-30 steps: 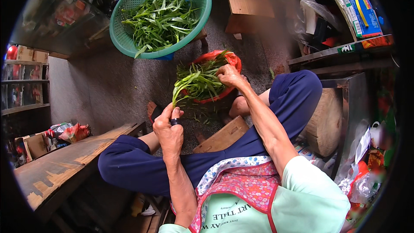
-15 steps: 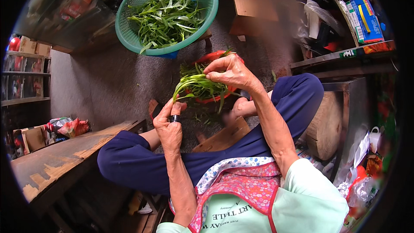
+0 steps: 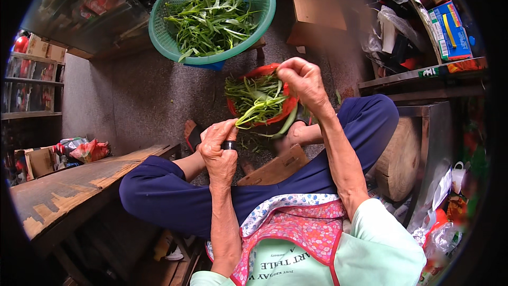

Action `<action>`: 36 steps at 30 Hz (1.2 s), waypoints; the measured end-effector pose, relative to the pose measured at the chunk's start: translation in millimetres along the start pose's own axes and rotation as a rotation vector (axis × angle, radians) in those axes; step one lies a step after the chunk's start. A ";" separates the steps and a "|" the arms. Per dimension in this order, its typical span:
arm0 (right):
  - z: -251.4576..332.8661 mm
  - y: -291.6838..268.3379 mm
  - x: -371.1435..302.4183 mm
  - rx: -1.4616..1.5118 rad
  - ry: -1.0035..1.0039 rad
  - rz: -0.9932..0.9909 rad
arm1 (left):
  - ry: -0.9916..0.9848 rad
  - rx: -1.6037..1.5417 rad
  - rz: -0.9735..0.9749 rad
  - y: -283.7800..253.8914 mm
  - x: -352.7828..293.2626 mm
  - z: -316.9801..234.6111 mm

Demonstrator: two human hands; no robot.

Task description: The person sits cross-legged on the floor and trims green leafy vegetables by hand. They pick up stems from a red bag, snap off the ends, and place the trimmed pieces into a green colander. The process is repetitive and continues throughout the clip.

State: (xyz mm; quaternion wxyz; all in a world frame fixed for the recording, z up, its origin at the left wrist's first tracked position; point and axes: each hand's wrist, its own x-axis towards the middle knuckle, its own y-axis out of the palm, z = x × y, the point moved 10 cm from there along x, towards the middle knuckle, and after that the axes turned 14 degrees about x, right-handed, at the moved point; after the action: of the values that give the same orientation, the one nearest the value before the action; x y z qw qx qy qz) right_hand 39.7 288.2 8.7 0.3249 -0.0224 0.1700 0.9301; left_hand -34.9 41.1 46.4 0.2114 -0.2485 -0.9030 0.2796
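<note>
So, left hand [image 3: 219, 145] pinches green stems [image 3: 258, 111] slanting up-right toward the right hand [image 3: 304, 82], fingertips together, can't tell if holding anything.

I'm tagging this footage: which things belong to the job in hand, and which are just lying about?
Job in hand:
green stems pinched in left hand
red bag
teal basket of leaves, likely

Lying about:
blue box
log
white mug

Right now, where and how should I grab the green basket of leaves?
Probably by the green basket's rim, at its left and right edges, coming from your side. That broad round rim is bare there, beside the heaped leaves. Your left hand holds stems, so free it first.
</note>
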 end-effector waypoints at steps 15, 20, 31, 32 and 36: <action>4.7 85.1 -47.4 -0.865 -0.407 0.391 | -0.227 -0.057 0.015 4.0 -8.2 23.8; -15.5 76.6 -46.7 -0.886 -0.365 0.316 | -0.375 -0.156 0.119 16.5 -10.9 30.0; -51.3 -15.5 -2.9 -0.202 -0.061 0.054 | -0.392 0.101 0.351 31.6 -17.6 35.3; -42.0 4.4 -8.1 -0.378 -0.311 0.154 | -0.381 0.148 0.396 37.5 -16.9 30.7; -65.6 84.2 -49.1 -0.629 -0.050 0.434 | -0.172 0.218 0.322 43.7 -21.3 29.0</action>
State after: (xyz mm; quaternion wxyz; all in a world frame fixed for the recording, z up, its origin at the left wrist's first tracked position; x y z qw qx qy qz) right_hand 22.3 175.7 -20.2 0.1016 -0.0616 -0.1311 0.9842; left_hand -18.8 48.8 -7.3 0.1115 -0.3403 -0.8308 0.4261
